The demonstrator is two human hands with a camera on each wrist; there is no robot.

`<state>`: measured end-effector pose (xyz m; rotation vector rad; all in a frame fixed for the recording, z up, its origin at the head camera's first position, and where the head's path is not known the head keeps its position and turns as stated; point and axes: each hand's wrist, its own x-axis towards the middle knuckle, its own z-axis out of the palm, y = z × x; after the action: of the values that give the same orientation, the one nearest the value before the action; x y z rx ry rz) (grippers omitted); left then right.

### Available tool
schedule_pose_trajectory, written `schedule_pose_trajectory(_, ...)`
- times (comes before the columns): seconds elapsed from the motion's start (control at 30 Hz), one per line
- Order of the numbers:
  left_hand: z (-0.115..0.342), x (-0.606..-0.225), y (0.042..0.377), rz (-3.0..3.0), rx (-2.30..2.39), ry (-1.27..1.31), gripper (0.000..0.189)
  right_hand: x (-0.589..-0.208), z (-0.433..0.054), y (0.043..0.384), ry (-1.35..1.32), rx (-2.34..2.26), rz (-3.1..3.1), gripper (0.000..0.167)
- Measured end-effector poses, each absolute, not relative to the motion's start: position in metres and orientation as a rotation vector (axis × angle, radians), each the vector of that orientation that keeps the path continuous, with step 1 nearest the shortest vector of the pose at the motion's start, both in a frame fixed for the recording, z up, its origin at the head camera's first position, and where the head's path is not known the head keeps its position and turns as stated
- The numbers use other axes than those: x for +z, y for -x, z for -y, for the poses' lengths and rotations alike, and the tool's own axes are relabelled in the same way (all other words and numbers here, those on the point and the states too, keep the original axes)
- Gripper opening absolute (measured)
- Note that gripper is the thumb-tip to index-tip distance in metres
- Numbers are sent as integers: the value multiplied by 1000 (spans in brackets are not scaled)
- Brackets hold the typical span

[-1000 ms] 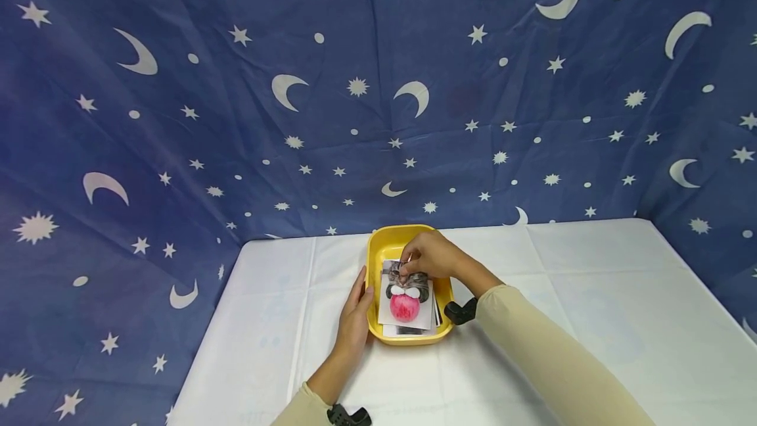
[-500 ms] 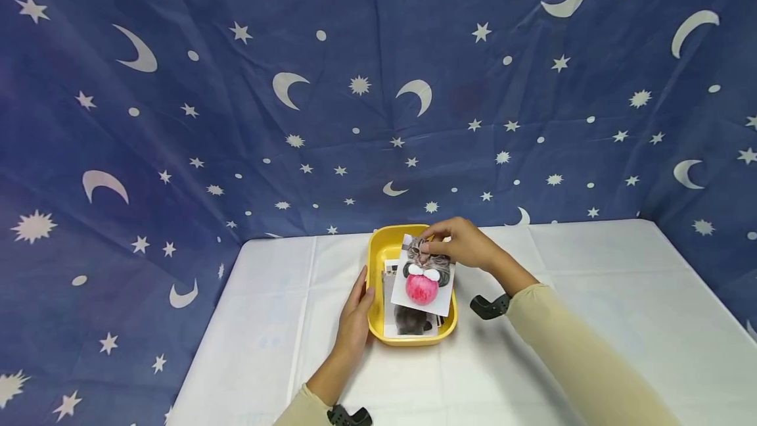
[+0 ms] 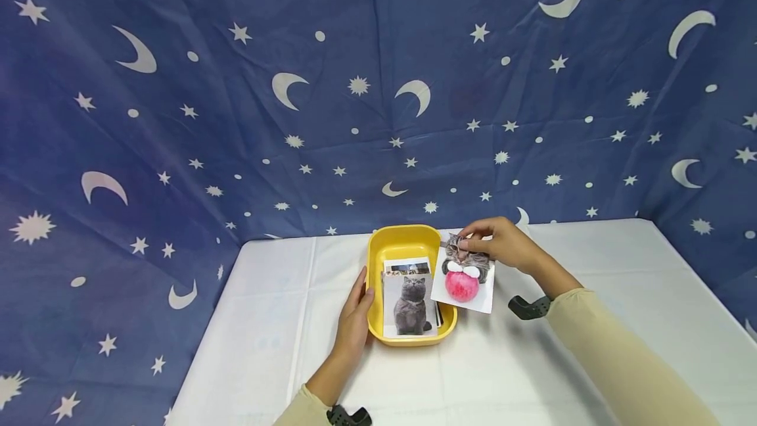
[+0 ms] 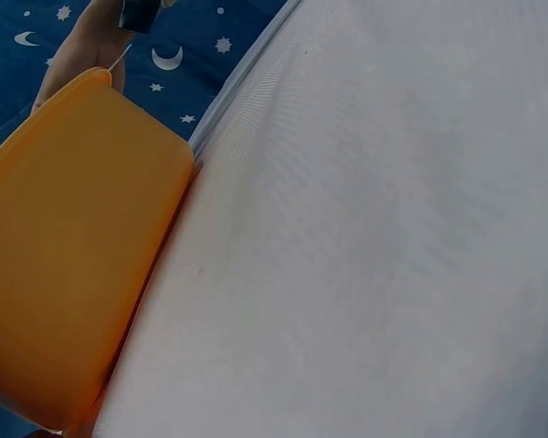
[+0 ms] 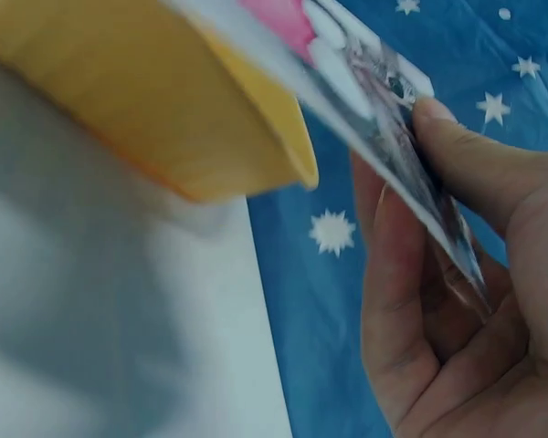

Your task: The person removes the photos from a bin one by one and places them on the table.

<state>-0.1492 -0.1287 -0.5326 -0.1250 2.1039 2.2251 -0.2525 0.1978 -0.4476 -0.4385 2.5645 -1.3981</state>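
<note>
My right hand (image 3: 503, 242) pinches a photo card (image 3: 461, 286) of a tabby cat with a pink pompom by its top, thumb on the picture and fingers behind. The right wrist view shows the card edge-on between the thumb (image 5: 475, 160) and the fingers. The card is up beside the right rim of a yellow plastic tub (image 3: 402, 234). Inside that tub lies a small stack of photos, a grey cat photo (image 3: 412, 311) on top. Along the tub's left side my left hand (image 3: 353, 314) rests with straight fingers, its thumb at the rim.
The tub stands near the back of a table with a white cloth (image 3: 568, 347), which extends to both sides and the front. A blue curtain (image 3: 331, 123) with moons and stars hangs behind and around the table.
My right hand has lifted the tabby card off the stack and carried it right, past the tub's rim. The grey cat photo beneath now shows. My left hand has stayed put.
</note>
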Motion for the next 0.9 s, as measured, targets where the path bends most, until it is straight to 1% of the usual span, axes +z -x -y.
schedule_pose_trajectory(0.3,128,-536,152,-2050,2271,140,54,-456,-229,266,381,-1382,-2552,32)
schedule_pose_trajectory(0.47,126,-534,152,-2049,2274,139,54,-466,-242,277,352,-1420,-2565,29)
schedule_pose_trajectory(0.63,127,-535,152,-2043,2271,130,54,-482,-245,286,388,-1412,-2557,25)
schedule_pose_trajectory(0.9,129,-536,152,-2044,2263,115,55,-509,-243,294,352,-1401,-2557,25)
